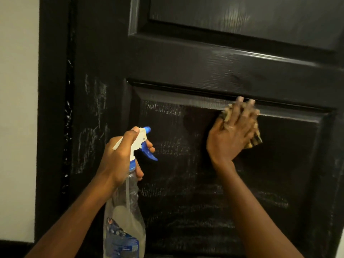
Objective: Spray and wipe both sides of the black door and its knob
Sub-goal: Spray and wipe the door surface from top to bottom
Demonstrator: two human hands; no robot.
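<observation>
The black panelled door [186, 62] fills the head view, with whitish streaks across its lower panel and left stile. My right hand [232, 131] lies flat with spread fingers on a tan patterned cloth [255, 140], pressing it against the upper edge of the lower panel. My left hand [119, 157] grips the neck of a clear spray bottle [124, 216] with a white and blue trigger head, held just in front of the door with the nozzle towards it. One finger sits by the blue trigger. No knob is visible.
The black door frame [54, 108] runs down the left, with white flecks along the gap beside the door. A pale wall [16, 108] lies left of the frame, ending in a dark skirting strip at the bottom left.
</observation>
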